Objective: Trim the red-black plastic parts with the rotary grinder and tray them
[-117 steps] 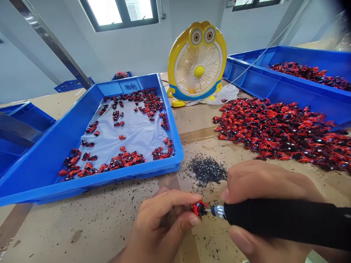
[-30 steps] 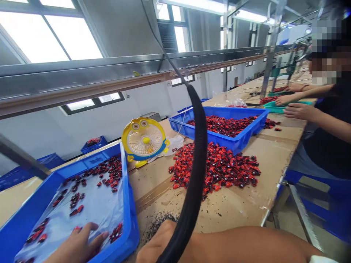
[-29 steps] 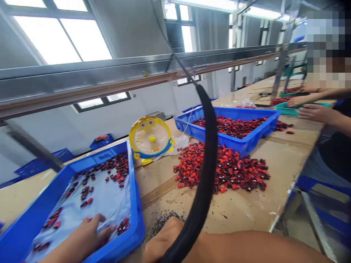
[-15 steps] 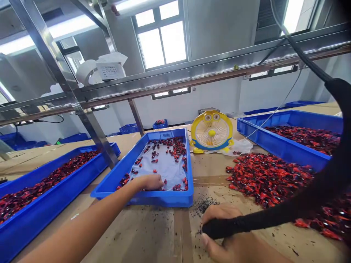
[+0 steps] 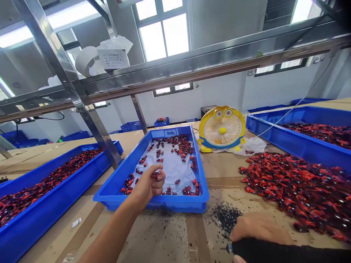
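Above the near end of the middle blue tray [image 5: 153, 199], my left hand [image 5: 151, 182] is closed around a small red and black piece [image 5: 155, 174]. More such pieces [image 5: 183, 146] lie scattered on the tray's white sheet [image 5: 172, 170]. At the lower right, my right hand [image 5: 259, 232] is wrapped round a thick black handle [image 5: 274, 252], which has a small metallic tip. That hand is beside a patch of black crumbs [image 5: 227, 217] on the brown table covering. A large heap of red and black pieces [image 5: 296, 182] lies beyond it to the right.
A yellow fan [image 5: 222, 129] stands behind the heap's left side. Blue trays of pieces stand at left [image 5: 55, 193] and right [image 5: 301, 140]. A metal post [image 5: 94, 128] rises between the left and middle trays, carrying a shelf rail [image 5: 192, 62] across the view.
My left hand has lifted from the tray with a piece in it. My right hand and the black handle have shifted right and the handle's long curved part has dropped out of view.
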